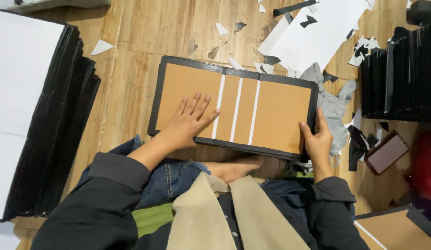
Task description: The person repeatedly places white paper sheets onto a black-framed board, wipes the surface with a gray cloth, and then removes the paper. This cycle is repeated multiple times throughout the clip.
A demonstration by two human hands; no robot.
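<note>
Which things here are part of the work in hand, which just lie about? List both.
In hand: brown board with black border; left hand flat on it; right hand at its right edge.
Lying about: phone; grey cloth; paper scraps; black stacks.

The person wears a dark charcoal long-sleeved top. Each sleeve ends in a plain, slightly lighter grey cuff that sits just above the wrist, leaving the left hand point(187, 124) and the right hand point(317, 141) bare, with no rings, watch or gloves to be seen. Over the chest hang two broad beige panels, like the open front of a vest or a wide collar, and between them runs a dark placket with small pale buttons. The legs are in blue denim jeans with light contrast stitching along the seams. A patch of bright green cloth shows at the lap, and one foot point(236, 167) is bare.
</note>
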